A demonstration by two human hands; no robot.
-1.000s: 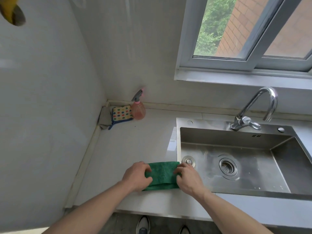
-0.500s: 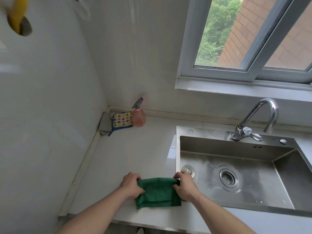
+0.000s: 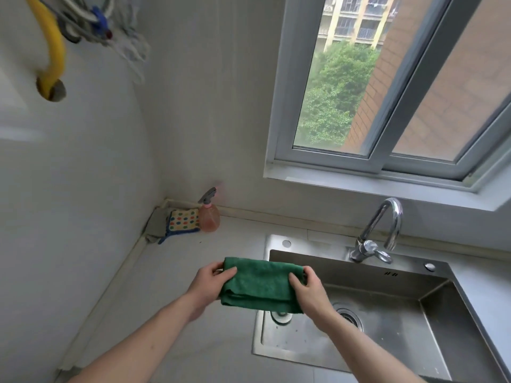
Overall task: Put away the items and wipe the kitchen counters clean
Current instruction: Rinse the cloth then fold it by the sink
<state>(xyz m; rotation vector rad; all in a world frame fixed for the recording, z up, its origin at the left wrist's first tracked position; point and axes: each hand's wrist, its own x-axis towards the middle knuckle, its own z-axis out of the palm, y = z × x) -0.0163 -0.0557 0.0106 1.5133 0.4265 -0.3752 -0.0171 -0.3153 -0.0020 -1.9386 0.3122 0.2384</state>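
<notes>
A folded green cloth [image 3: 260, 286] hangs in the air above the seam between the pale counter [image 3: 177, 299] and the steel sink [image 3: 414, 277]. My left hand [image 3: 211, 283] pinches its left end, thumb on top. My right hand [image 3: 311, 290] grips its right end, fingers curled round the edge. The cloth's lower folds droop a little over the sink's left rim.
A pink spray bottle [image 3: 209, 218] and a dotted sponge cloth [image 3: 184, 221] stand in the back corner of the counter. A chrome tap [image 3: 380, 230] rises behind the sink. A yellow hose [image 3: 51, 51] hangs on the left wall. A window sits above the sink.
Both hands have lifted the green cloth off the counter's front edge and carried it up and away from me. The camera has tilted upward, showing more wall and window.
</notes>
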